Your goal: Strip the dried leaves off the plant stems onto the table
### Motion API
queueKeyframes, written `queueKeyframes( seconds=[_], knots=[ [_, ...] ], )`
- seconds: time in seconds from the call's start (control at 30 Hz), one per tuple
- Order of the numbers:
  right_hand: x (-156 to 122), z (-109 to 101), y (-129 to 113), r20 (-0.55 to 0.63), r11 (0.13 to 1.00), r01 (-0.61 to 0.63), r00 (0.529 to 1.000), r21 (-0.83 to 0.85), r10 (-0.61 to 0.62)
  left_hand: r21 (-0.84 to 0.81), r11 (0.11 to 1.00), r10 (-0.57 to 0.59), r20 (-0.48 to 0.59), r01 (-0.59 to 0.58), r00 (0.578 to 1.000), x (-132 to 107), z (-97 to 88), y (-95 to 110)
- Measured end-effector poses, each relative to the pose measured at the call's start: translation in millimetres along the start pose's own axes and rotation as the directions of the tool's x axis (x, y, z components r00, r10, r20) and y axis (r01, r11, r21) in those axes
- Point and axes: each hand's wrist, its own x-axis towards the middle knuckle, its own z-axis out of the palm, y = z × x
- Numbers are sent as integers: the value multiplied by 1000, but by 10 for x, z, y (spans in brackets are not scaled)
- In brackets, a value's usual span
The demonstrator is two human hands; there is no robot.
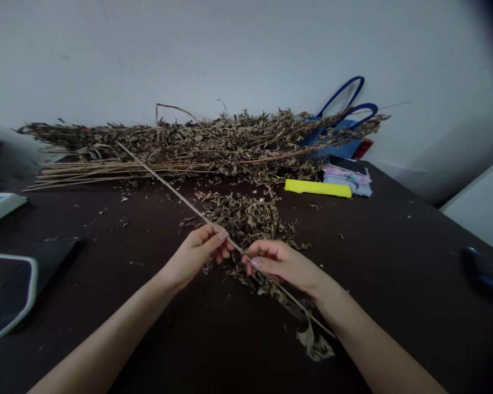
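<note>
A long dried stem (164, 181) runs from the far left down to the near right across a dark table (394, 262). My left hand (197, 253) pinches the bare stem, and my right hand (277, 262) is closed round it just to the right. Below my right wrist the stem's lower end still carries withered leaves (314, 342). Under and behind both hands lies a heap of loose dried leaves (242, 219).
A big bundle of dried leafy stalks (197, 145) lies along the back wall. A yellow bar (318, 187), folded cloths (347, 179) and a blue bag (340, 128) sit back right. A tablet-like device (8, 290) and a white remote (0, 205) lie left.
</note>
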Motion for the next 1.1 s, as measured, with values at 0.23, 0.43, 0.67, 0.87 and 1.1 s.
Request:
queueKeyframes(
  seconds=[0.23, 0.43, 0.67, 0.87, 1.1],
  knots=[
    [22, 15, 35, 1, 1000, -18, 1000, 25, 18, 93, 996, -11, 95, 2, 995, -30, 53, -20],
    [13, -1, 41, 11, 998, -64, 998, 15, 64, 77, 996, -48, 106, 40, 993, -32, 64, -26],
    [26, -14, 90, 34, 996, -79, 996, 43, 78, 31, 998, -56, 122, 53, 991, -30, 68, -48],
    [19, 81, 34, -18, 997, -80, 997, 7, 80, 58, 997, -56, 130, 49, 990, -38, 72, -50],
    [1, 26, 14, -11, 991, -61, 998, -118, 60, 79, 996, -57, 129, 47, 990, -38, 89, -43]
  ],
)
